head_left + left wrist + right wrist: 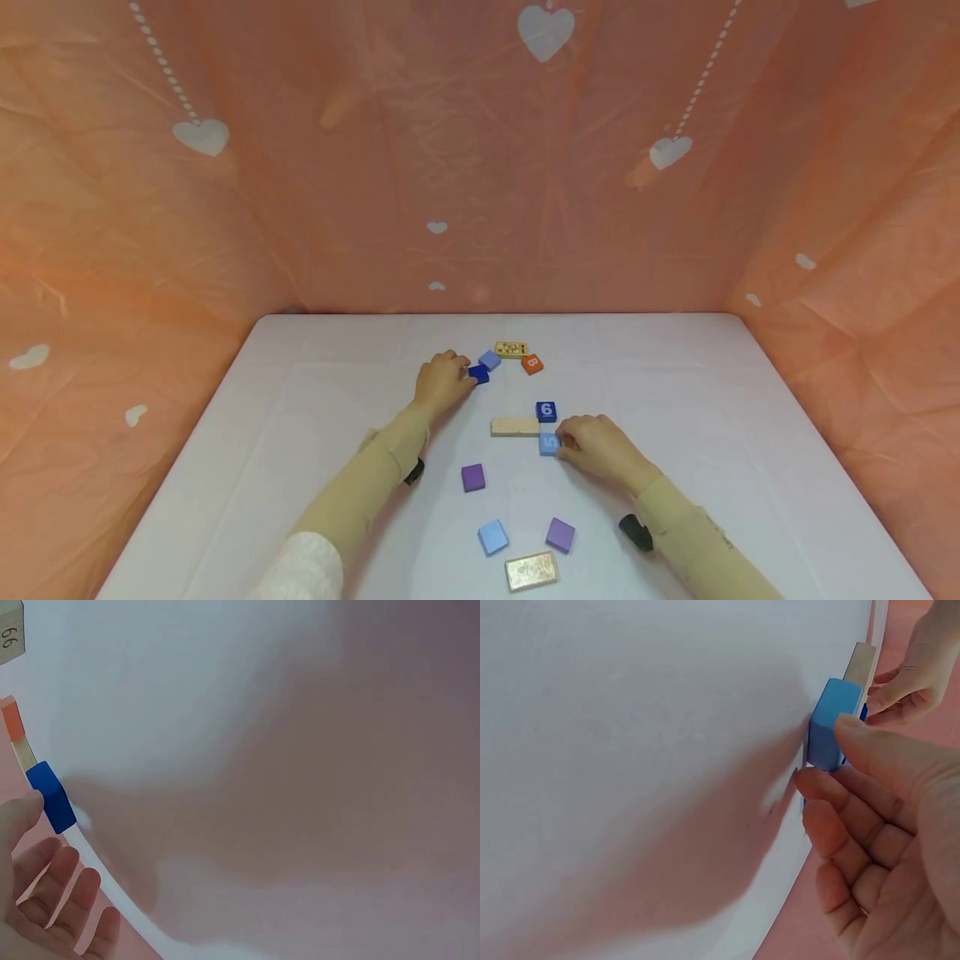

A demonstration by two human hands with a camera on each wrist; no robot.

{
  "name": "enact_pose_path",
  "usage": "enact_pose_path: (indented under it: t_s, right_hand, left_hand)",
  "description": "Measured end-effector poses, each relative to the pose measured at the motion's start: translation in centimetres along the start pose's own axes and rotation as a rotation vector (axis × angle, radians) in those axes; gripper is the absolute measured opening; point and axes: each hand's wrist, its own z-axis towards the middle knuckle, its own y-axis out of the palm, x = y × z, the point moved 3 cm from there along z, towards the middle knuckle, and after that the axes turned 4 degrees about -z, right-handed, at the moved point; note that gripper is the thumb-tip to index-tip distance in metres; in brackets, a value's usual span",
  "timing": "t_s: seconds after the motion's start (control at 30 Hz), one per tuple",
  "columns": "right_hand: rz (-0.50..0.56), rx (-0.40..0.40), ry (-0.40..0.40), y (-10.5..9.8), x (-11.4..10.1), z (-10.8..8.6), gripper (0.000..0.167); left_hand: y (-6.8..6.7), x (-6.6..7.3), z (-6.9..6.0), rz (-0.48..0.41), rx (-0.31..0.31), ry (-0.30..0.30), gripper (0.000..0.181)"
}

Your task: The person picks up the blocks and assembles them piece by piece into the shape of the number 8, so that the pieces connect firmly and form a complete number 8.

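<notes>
At the far part of the table, my left hand (442, 383) pinches a dark blue block (478, 375) by its left side. The left wrist view shows the thumb on that block (51, 797), with the other fingers spread and bent below. A light blue block (490, 360) lies just beyond it. My right hand (600, 450) holds a light blue block marked 5 (549, 443) between thumb and index finger. This block sits at the right end of a pale wooden plank (515, 427), and a dark blue block marked 6 (546, 411) is at the plank's far right corner.
Farther back lie a yellow printed tile (512, 350) and an orange block (532, 364). Nearer are a dark purple block (473, 477), another light blue block (492, 537), a lighter purple block (560, 535) and a gold-coloured bar (531, 572). Orange cloth (480, 167) hangs around the white table (675, 375).
</notes>
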Motion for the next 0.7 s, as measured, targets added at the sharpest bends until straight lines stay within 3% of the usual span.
enact_pose_path:
  t_s: [0.4, 0.7]
  right_hand:
    - [0.004, -0.002, 0.005, 0.1, 0.1, 0.0, 0.022]
    - [0.004, -0.004, 0.016, 0.1, 0.1, -0.1, 0.021]
  left_hand:
    - [0.0, 0.1, -0.3, 0.01, -0.002, 0.033, 0.022]
    - [-0.4, 0.3, -1.1, 0.022, -0.058, 0.095, 0.019]
